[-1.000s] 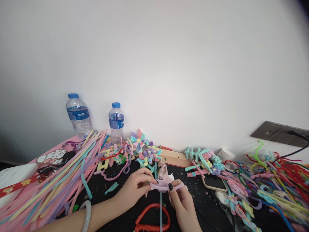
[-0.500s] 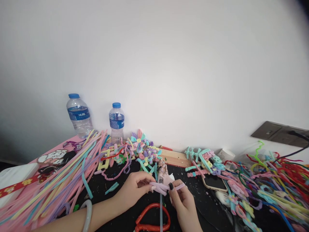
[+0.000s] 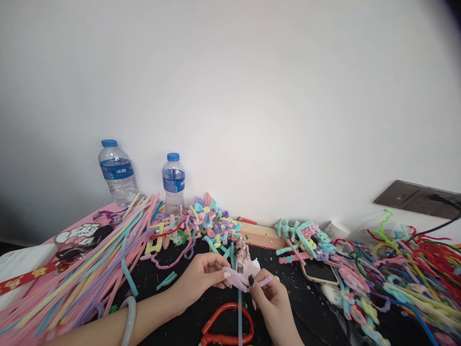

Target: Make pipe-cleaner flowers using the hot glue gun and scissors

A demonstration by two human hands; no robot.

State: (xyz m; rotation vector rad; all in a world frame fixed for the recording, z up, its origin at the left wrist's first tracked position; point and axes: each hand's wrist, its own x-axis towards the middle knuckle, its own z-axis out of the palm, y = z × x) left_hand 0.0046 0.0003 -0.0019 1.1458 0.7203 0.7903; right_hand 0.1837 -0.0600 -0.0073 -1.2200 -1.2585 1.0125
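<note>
So, what are your hands doing in the view from your head?

— Both are gripping one thing. My left hand (image 3: 201,278) is pinching one end of a pink fuzzy wire (image 3: 238,279) between thumb and fingertips, and my right hand (image 3: 272,300) is pinching the other end, with the dark thumbnail pressing on top.

And where is that wire sitting?

— It is hanging just above the black table (image 3: 162,288), near its front edge, stretching between my two hands. It is crossing the top of a thin blue stick (image 3: 239,315), which is running straight down toward me. I cannot tell whether the two are touching.

What is lying around your hands?

— A red loop (image 3: 226,327) is lying on the table between my wrists, under the stick. A pale bracelet (image 3: 128,319) is sitting on my left wrist. Just beyond my fingers a small patterned thing (image 3: 243,252) is standing, too blurred to identify.

And farther off?

— On my left, long fuzzy wires (image 3: 90,269) are fanning across the table. Behind them two water bottles (image 3: 117,170) are standing upright against the wall. A heap of small flowers (image 3: 209,221) is lying next to a wooden board (image 3: 261,235). On my right a phone (image 3: 319,271) is lying flat, and a tangle of coloured wires (image 3: 403,274) is spreading beyond it.
</note>
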